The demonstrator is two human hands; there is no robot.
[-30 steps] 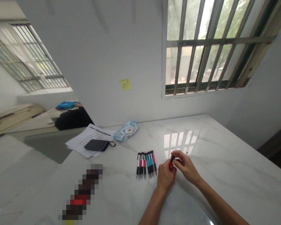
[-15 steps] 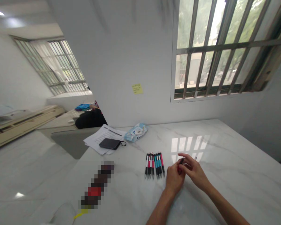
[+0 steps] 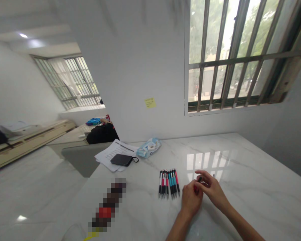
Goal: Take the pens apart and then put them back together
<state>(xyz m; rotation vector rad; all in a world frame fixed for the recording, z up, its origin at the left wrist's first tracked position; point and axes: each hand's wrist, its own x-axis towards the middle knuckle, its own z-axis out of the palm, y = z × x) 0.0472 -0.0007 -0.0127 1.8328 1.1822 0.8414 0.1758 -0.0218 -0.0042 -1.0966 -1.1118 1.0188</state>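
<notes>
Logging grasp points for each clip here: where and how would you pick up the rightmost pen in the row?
Probably mid-barrel, pinching the rightmost pen across its width, from above and slightly right. It is slim and lies flat, its length running front to back; teal pens lie close on its left, while tabletop shows on its right, so that side likely gives easier access.

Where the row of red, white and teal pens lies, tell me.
In the head view, just right of centre, the row of red, white, teal and black pens lies on the white marbled tabletop, left of the left hand.
</notes>
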